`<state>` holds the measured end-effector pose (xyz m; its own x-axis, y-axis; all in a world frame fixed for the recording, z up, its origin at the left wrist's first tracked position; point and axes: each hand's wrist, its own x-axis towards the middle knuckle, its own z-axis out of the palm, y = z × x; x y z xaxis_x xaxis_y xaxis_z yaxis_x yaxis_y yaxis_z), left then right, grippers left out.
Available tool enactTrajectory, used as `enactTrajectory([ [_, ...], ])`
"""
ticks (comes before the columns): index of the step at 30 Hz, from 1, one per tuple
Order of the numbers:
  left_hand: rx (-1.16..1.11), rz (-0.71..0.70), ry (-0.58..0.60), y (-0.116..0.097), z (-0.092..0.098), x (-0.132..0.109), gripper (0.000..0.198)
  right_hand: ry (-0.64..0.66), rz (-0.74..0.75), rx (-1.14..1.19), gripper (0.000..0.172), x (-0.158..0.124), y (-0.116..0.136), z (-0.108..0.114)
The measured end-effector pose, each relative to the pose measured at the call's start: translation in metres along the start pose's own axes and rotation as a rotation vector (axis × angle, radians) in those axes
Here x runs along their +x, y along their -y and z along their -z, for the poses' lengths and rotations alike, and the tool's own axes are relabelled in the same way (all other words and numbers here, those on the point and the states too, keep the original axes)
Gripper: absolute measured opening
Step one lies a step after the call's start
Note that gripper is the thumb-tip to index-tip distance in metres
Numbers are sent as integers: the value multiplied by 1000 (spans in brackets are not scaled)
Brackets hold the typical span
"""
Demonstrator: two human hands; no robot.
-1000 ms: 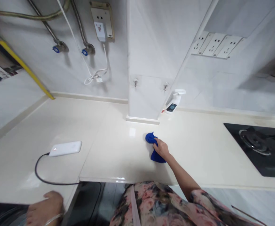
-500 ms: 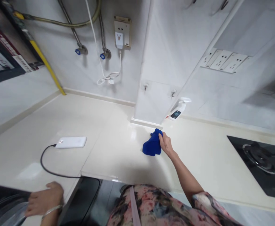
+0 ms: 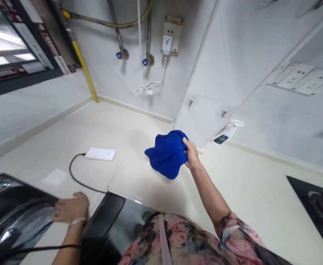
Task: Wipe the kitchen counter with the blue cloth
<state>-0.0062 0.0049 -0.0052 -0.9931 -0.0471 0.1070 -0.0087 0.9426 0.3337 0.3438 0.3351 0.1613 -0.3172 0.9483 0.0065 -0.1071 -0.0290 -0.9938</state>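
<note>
Right hand (image 3: 191,154) clamped tight on a bunched blue cloth (image 3: 167,154), held up above the cream surface (image 3: 139,129), not touching it. Cloth hanging out leftward from the grip and drooping down, long axis roughly sideways. Left hand (image 3: 70,209) flat, fingers loosely together, resting on the rim of a dark glass lid (image 3: 17,224) at the near edge. White power bank (image 3: 100,154) with a black cable (image 3: 75,178) lying further back, well apart from the cloth.
</note>
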Motion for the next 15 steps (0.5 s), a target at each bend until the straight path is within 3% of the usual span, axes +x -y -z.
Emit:
enactTrajectory([
  [3,-46,21,11,1,4,-3,74,55,29,-443,71,18,-32,-2],
  [5,-54,15,-2,3,2,-3,73,55,121,-822,73,19,-63,-4],
  [7,-50,11,-36,6,-2,-3,71,140,260,-1077,74,10,-98,-12],
  [11,-11,16,-88,10,-10,-4,66,430,405,-1346,67,-29,-163,-44],
  [15,46,-14,-42,9,-6,-10,62,452,412,-1471,65,-51,-194,-66],
])
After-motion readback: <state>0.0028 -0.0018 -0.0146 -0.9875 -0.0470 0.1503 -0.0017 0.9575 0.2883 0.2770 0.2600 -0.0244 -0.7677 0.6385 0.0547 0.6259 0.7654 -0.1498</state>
